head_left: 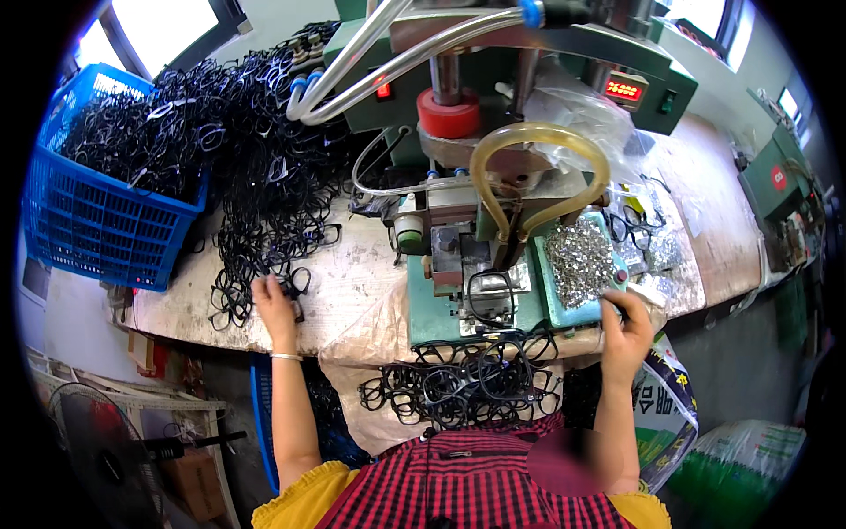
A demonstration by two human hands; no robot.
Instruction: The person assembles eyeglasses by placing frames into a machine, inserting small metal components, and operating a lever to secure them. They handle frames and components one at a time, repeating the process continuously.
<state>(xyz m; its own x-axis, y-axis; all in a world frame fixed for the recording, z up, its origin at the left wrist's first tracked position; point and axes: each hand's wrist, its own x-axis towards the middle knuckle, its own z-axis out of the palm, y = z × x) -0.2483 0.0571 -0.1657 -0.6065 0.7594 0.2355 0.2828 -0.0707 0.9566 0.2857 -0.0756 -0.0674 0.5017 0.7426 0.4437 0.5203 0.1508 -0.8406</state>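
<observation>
My left hand [275, 310] is at the near edge of a big heap of black eyeglass frames [278, 189], its fingers reaching out. Beside its thumb lies a loose frame [300, 281]; whether the hand touches it I cannot tell. My right hand [627, 331] is at the near right corner of a turquoise tray [564, 316] filled with small shiny metal pieces [580, 262]. Its thumb and forefinger are pinched together; anything between them is too small to make out. Between my hands, one black frame [491, 319] sits on the fixture of a green press [445, 333].
More black frames [463, 383] lie along the table's front edge, before my apron. A blue crate [115, 207] of frames stands at the left. Hoses [604, 172] loop down from the press. Clear plastic bags [663, 251] lie right of the tray; a fan [101, 458] stands lower left.
</observation>
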